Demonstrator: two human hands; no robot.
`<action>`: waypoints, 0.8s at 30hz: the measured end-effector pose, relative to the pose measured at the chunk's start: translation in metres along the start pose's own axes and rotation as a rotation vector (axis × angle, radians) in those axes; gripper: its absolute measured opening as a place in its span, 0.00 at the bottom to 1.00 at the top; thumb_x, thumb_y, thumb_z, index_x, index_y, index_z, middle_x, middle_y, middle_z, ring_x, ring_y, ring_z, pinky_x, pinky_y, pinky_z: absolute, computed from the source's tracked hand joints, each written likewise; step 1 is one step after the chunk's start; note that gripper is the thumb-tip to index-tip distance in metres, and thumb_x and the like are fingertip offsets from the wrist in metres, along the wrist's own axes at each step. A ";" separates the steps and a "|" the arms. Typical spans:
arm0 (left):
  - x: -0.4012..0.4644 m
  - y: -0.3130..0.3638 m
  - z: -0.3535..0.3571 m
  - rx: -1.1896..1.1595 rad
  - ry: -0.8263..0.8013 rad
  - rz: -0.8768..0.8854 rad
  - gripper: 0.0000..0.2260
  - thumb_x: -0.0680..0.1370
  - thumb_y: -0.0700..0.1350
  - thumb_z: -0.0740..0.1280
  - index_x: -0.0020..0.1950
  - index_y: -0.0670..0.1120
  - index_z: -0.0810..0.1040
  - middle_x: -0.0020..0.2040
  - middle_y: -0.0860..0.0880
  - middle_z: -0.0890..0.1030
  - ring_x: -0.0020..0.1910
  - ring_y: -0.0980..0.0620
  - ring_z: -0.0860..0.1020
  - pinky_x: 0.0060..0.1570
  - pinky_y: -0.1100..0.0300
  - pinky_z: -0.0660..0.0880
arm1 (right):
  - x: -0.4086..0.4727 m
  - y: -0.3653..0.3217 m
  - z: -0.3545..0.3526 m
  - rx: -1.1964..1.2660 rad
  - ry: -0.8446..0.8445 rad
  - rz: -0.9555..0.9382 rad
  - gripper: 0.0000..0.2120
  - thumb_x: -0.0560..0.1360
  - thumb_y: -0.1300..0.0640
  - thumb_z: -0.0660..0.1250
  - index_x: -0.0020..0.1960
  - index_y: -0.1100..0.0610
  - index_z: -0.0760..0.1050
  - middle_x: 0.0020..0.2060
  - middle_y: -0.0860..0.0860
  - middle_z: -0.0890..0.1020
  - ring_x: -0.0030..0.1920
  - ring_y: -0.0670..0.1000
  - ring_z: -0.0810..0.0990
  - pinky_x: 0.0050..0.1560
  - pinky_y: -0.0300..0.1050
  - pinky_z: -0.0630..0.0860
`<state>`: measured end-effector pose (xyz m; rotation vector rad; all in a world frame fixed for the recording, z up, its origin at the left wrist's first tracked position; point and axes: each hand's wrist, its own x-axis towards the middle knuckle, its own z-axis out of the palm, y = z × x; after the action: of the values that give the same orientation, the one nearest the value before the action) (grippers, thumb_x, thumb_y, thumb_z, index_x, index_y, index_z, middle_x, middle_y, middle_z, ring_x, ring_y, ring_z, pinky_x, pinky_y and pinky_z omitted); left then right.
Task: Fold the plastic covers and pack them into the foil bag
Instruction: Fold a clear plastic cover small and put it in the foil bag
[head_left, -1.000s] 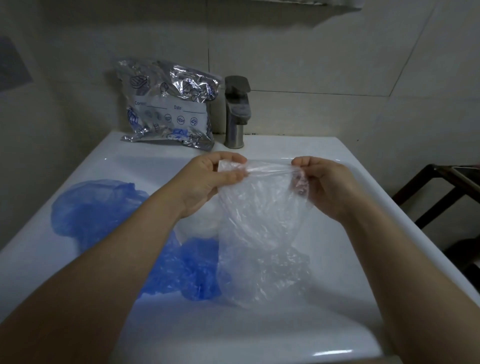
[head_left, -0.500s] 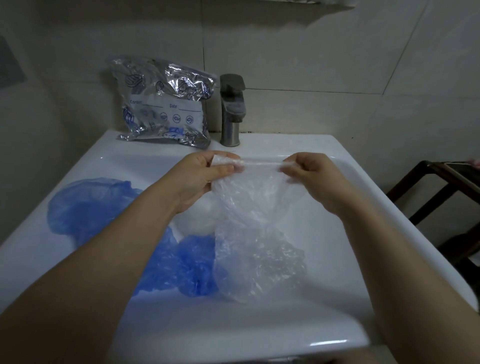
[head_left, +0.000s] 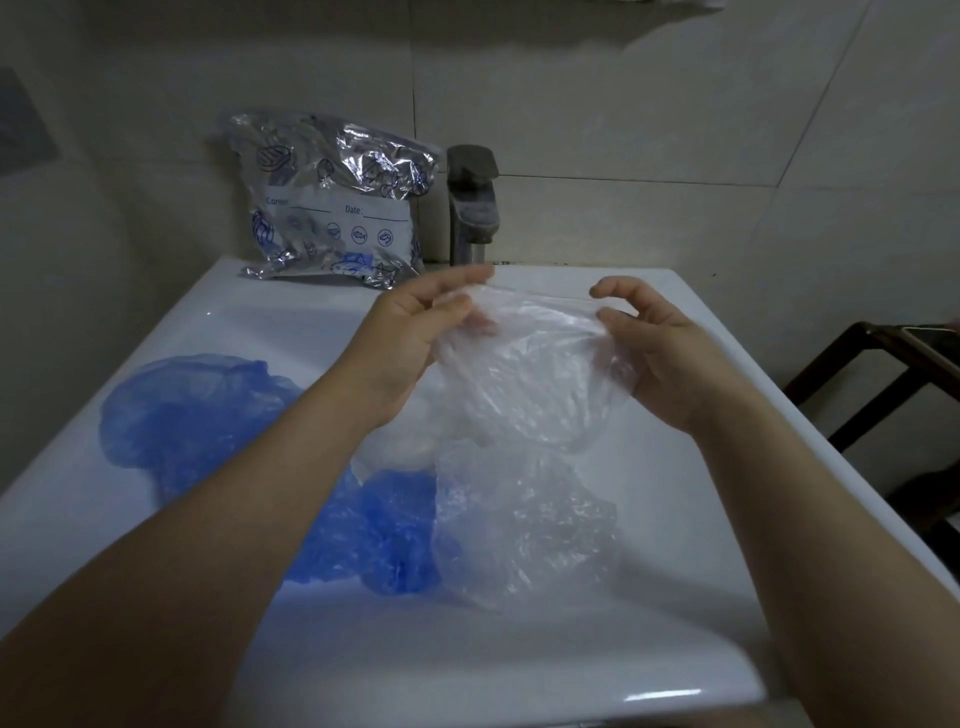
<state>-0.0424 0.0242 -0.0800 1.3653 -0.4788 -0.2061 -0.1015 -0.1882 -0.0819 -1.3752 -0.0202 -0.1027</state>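
Observation:
I hold a clear plastic cover (head_left: 535, 379) up over the white sink (head_left: 597, 691). My left hand (head_left: 415, 332) pinches its upper left edge, my right hand (head_left: 649, 348) pinches the upper right edge, and the sheet sags between them. Another clear cover (head_left: 524, 530) lies crumpled in the basin just below. Blue covers lie there too: one spread at the left (head_left: 192, 410), one bunched near the middle (head_left: 384, 530). The silver foil bag (head_left: 332, 202) with blue print leans against the back wall, left of the tap.
A grey metal tap (head_left: 472, 208) stands at the back of the sink. Tiled walls close the left and the back. A dark wooden stand (head_left: 878, 384) is to the right of the sink.
My hands have moved apart and lifted a little, and the cover's top edge has loosened from a taut straight line into a slack, wider spread.

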 end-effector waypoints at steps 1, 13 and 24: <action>0.000 0.000 0.000 0.031 0.019 0.007 0.14 0.78 0.33 0.59 0.48 0.49 0.80 0.36 0.56 0.84 0.40 0.60 0.81 0.54 0.62 0.75 | 0.001 0.000 0.001 -0.026 0.008 0.004 0.13 0.77 0.69 0.55 0.42 0.55 0.74 0.30 0.49 0.76 0.27 0.45 0.74 0.27 0.34 0.71; -0.001 -0.004 -0.005 0.219 -0.053 -0.110 0.14 0.73 0.33 0.68 0.56 0.45 0.78 0.37 0.57 0.84 0.39 0.65 0.81 0.39 0.75 0.73 | 0.000 0.009 0.006 -0.409 0.041 0.018 0.10 0.76 0.62 0.65 0.53 0.69 0.77 0.41 0.62 0.79 0.41 0.57 0.77 0.47 0.47 0.75; 0.004 -0.012 -0.007 0.554 0.082 -0.038 0.02 0.76 0.42 0.68 0.47 0.48 0.78 0.40 0.54 0.77 0.39 0.61 0.73 0.38 0.75 0.69 | 0.002 0.009 0.001 -0.534 0.087 -0.050 0.08 0.77 0.61 0.64 0.40 0.57 0.79 0.31 0.48 0.78 0.33 0.44 0.74 0.37 0.34 0.70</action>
<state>-0.0341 0.0266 -0.0913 1.9168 -0.4588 -0.0462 -0.0988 -0.1856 -0.0904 -1.9026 0.0497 -0.2211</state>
